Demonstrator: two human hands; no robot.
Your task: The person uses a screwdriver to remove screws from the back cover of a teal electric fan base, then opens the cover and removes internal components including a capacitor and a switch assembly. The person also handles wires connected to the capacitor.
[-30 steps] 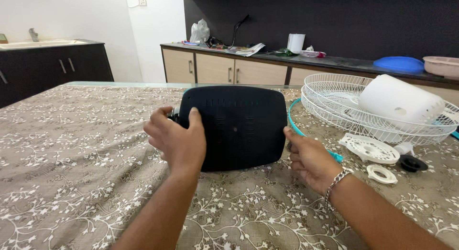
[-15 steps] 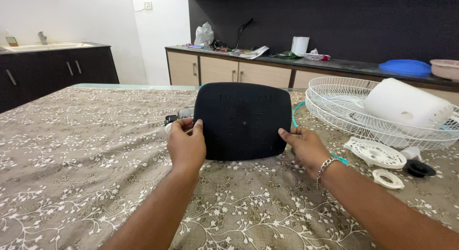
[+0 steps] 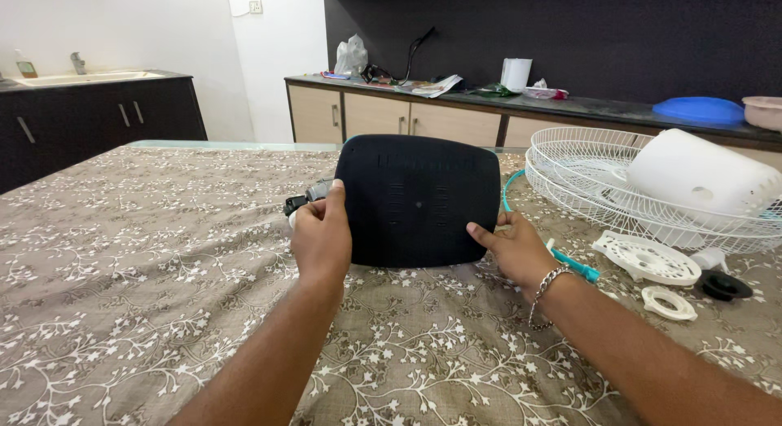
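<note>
A dark rounded-rectangular fan base [image 3: 419, 199] stands tipped on its edge on the patterned tablecloth [image 3: 138, 255], its underside facing me. My left hand [image 3: 322, 234] grips its left edge, thumb over the face. On the lower right edge rests my right hand [image 3: 509, 245], fingers curled on it; a chain bracelet is on that wrist. A small dark and grey part [image 3: 303, 199] pokes out behind the base on the left.
Two white wire fan guards [image 3: 586, 177] lie at the right with a white motor housing [image 3: 700, 177] on them. A teal ring [image 3: 570, 261], white plastic discs [image 3: 648, 257] and a black cap [image 3: 723, 285] lie near. Cluttered counters stand behind.
The base has been pushed farther from me and stood more upright. Both hands shifted with it; my right thumb now lies on its lower right edge.
</note>
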